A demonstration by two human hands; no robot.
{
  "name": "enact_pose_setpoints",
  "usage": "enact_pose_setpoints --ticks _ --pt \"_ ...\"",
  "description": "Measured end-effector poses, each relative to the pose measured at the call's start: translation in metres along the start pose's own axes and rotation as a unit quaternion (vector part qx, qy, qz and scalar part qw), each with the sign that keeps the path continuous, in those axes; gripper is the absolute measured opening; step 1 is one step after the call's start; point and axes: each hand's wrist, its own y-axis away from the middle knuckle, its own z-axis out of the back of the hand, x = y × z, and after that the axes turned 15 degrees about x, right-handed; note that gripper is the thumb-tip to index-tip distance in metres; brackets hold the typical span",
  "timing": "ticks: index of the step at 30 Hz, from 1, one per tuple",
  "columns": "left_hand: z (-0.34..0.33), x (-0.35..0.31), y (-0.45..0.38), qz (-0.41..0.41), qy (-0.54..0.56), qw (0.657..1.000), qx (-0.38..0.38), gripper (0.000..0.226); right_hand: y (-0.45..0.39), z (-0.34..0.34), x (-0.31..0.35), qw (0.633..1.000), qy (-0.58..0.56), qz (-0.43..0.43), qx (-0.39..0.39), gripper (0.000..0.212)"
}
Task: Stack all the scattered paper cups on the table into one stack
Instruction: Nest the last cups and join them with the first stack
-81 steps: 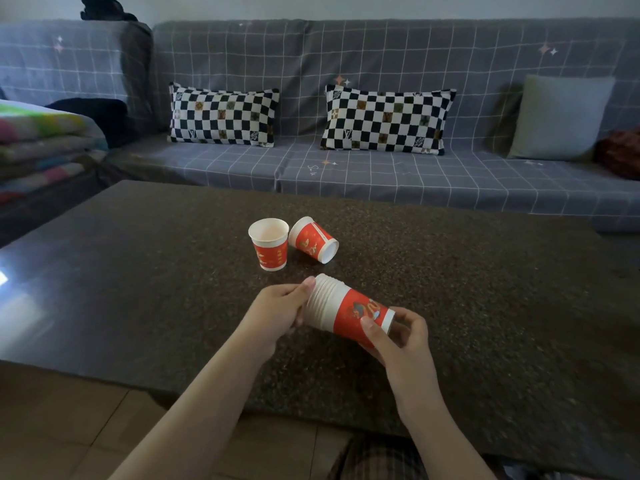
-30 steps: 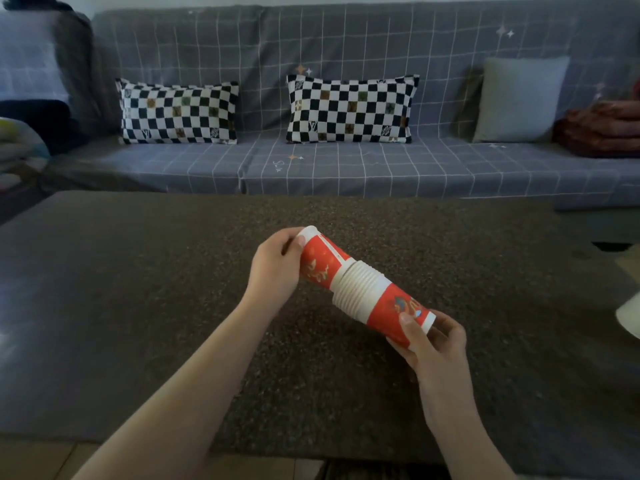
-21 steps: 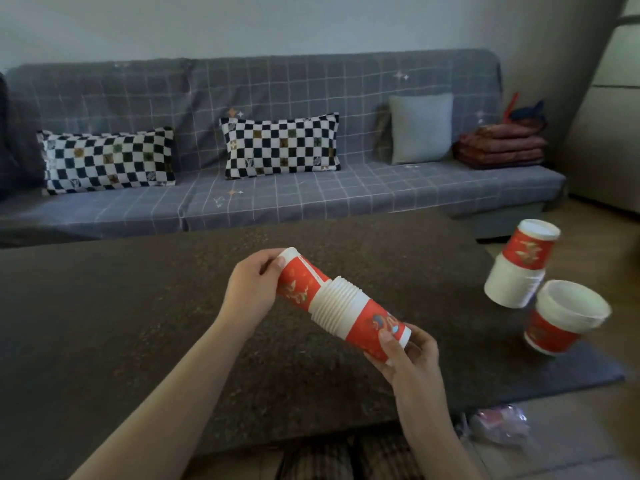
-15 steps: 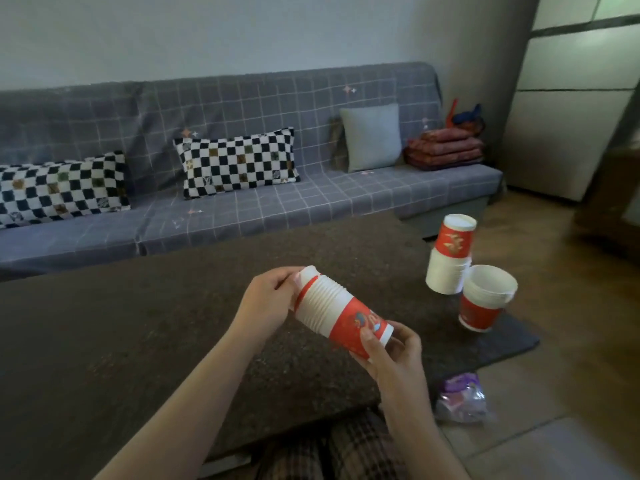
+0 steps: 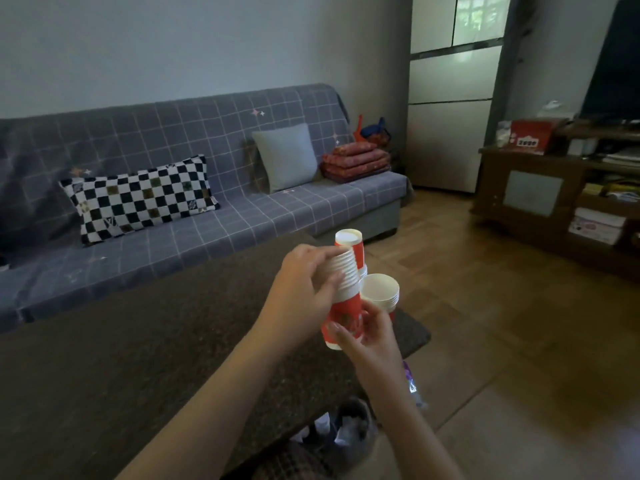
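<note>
Both bare forearms reach forward from the lower edge and converge at centre. The left hand (image 5: pixel 304 292) curls its fingers and thumb closed around its upper grip, while the right hand (image 5: pixel 372 332) clasps from below, thumb across the front.

**Cups at the table's far corner**

A nested stack of red-and-white paper cups (image 5: pixel 343 289) is standing nearly upright, white rims bunched at the top. At its 12 o'clock an upside-down cup (image 5: pixel 350 244) is sitting behind it; at 3 o'clock an open cup (image 5: pixel 379 288) is facing up.
</note>
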Motion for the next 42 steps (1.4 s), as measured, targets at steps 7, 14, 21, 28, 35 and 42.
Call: enact_pose_setpoints --ticks 7,14,21,28,35,42 --pt "-0.024 -0.024 -0.058 -0.095 -0.078 0.992 -0.026 0.036 -0.068 0.060 0.007 0.984 0.138 0.054 -0.103 0.057" --pt "-0.059 0.003 -0.076 -0.069 -0.085 0.993 0.033 0.038 -0.071 0.081 -0.021 0.978 0.179 -0.004 -0.106 0.055" --pt "-0.090 0.034 -0.065 -0.026 -0.108 0.986 0.123 0.046 -0.063 0.086 -0.056 0.993 0.096 -0.039 -0.056 0.090" --pt "-0.092 0.042 -0.060 -0.039 -0.100 0.989 0.104 0.058 -0.063 0.085 -0.061 0.983 0.149 -0.092 -0.057 0.069" --pt "-0.081 0.047 -0.064 0.024 0.100 0.994 -0.048 0.051 -0.048 0.084 -0.023 0.965 0.239 -0.034 -0.100 0.070" --pt "-0.102 0.065 -0.062 0.266 0.395 0.878 -0.044 0.046 -0.061 0.077 0.025 0.941 0.314 -0.013 -0.124 0.087"
